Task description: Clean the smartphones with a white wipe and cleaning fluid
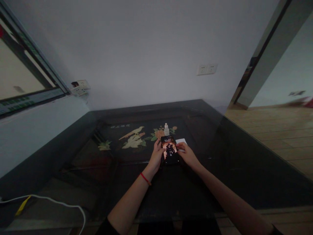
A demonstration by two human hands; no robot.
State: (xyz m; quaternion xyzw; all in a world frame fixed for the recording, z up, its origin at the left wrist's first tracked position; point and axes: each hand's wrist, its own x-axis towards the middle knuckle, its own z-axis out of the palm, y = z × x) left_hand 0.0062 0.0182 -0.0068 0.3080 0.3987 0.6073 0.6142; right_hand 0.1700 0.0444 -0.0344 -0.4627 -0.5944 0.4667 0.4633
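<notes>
A smartphone (169,149) with its lit screen facing up lies on a dark glass-topped table (137,182). My left hand (156,156) grips its left edge, fingers curled against it; a red string circles that wrist. My right hand (186,153) holds the phone's right edge, thumb on the side. Just behind the right hand lies a small white paper or card (182,141), partly covered by my fingers. A small white dropper bottle (166,129) stands upright a little beyond the phone.
The table bears an inlaid picture of birds and flowers (134,137) under the glass. A white cable (61,204) lies at the near left. Wall sockets (207,69) sit on the far wall, more sockets (80,87) at the left. Wooden floor (274,130) lies to the right.
</notes>
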